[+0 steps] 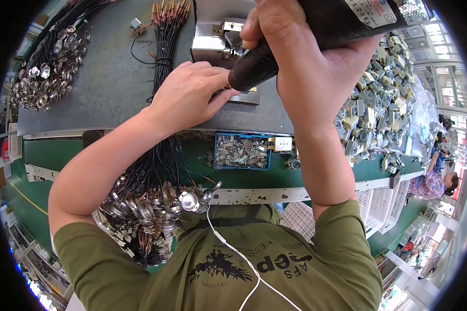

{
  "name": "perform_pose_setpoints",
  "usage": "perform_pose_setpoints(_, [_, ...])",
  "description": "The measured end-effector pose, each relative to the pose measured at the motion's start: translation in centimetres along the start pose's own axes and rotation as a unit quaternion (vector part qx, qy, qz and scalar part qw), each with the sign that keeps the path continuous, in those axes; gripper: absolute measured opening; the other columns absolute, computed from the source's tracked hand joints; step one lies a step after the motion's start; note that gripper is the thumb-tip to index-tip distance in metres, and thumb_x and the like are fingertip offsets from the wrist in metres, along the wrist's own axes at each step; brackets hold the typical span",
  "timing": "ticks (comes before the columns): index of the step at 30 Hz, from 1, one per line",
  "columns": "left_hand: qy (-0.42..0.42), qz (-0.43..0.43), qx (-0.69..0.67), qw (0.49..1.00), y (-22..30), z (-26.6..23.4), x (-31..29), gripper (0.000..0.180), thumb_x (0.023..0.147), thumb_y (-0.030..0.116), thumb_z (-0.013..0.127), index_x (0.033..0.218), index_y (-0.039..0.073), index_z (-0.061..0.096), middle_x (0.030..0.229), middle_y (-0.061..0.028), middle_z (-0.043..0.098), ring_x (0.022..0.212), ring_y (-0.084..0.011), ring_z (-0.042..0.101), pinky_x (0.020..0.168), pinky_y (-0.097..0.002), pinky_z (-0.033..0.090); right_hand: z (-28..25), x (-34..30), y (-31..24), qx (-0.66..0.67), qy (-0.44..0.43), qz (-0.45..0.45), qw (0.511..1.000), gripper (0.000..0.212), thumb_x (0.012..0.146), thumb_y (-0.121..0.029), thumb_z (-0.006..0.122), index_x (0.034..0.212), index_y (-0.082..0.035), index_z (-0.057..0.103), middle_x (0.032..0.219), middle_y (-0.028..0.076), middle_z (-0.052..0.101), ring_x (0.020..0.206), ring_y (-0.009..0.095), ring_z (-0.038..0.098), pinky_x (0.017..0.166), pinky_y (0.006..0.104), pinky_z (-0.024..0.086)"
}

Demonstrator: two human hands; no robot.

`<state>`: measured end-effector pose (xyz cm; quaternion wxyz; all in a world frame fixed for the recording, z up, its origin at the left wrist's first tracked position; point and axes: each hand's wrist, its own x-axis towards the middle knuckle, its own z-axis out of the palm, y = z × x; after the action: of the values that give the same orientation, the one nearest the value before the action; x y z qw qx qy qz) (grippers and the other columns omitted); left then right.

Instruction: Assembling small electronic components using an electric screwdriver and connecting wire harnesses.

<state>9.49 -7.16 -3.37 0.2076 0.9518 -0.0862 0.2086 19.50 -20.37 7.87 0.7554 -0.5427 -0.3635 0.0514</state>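
My right hand (316, 72) is wrapped round a black power screwdriver (257, 66) held slanting, its nose pointing down and to the left. That nose meets the fingertips of my left hand (189, 90), which are pinched together at the near edge of a metal fixture (205, 39). What the left fingers hold, if anything, is hidden behind the screwdriver nose and the fingers themselves. Inside the fixture, brass and silver-coloured parts (232, 27) show. The screwdriver's tip is out of sight.
A blue tray (216, 151) of small metal pieces lies below the fixture. Black wires with copper ends (167, 31) run beside it. Round metal discs on wires lie left (45, 70) and near my lap (145, 207). Grey-and-brass blocks (373, 114) are heaped right. A person (435, 184) sits farther right.
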Motion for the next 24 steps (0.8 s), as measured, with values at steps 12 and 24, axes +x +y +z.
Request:
perform_pose_setpoints(12, [-0.042, -0.035, -0.048, 0.997, -0.5, 0.2, 0.2, 0.015, 0.088, 0.016, 0.072, 0.099, 0.006, 0.070, 0.097, -0.0054, 0.074, 0.094, -0.0285, 0.068, 0.085, -0.0411, 0.052, 0.3, 0.7, 0.8, 0.036, 0.085, -0.072, 0.993, 0.034, 0.085, 0.005, 0.080, 0.112, 0.002, 0.060, 0.089, 0.007, 0.071, 0.076, 0.012, 0.070, 0.066, 0.0259, 0.058])
perform_pose_setpoints(24, [-0.019, -0.033, -0.037, 0.999, -0.1, 0.1, 0.3, 0.010, 0.087, 0.013, 0.073, 0.090, 0.005, 0.066, 0.086, -0.0055, 0.069, 0.087, -0.0279, 0.065, 0.081, -0.0422, 0.053, 0.3, 0.3, 3.4, 0.093, 0.014, -0.068, 0.993, 0.060, 0.084, 0.004, 0.079, 0.133, -0.001, 0.045, 0.111, 0.008, 0.063, 0.095, 0.013, 0.067, 0.079, 0.0275, 0.057])
